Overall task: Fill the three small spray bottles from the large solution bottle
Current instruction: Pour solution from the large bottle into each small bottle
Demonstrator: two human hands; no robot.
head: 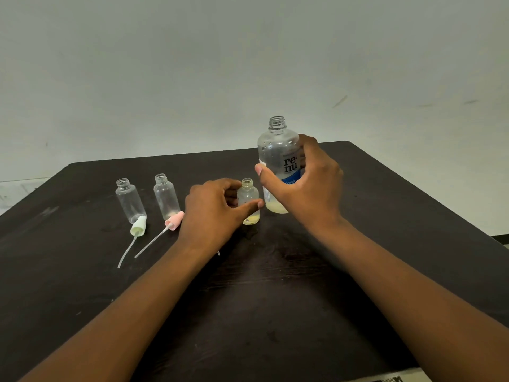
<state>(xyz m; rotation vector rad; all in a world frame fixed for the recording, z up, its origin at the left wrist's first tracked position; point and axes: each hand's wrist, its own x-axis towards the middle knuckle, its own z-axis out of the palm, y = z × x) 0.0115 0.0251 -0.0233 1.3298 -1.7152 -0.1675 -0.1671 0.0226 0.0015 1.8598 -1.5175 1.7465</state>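
- Right hand (300, 186) grips the upright big bottle (278, 155), centre frame.
- Left hand (217, 208) pinches the small bottle (248, 199) just left of it, mouth up and lower.
- Two empties wait farther left.

3 small bottles (165, 196) in row on table (275, 285), big bottle (278, 161) at right, 2 spray caps (174, 221) in front.

The dark tabletop (275, 299) shows a worn, scratched surface with pale scuff marks near its left edge. Behind its far edge rises a plain pale wall (192, 64), which carries a few faint dark marks on the right side. A light floor (16, 188) shows beyond the far left corner.
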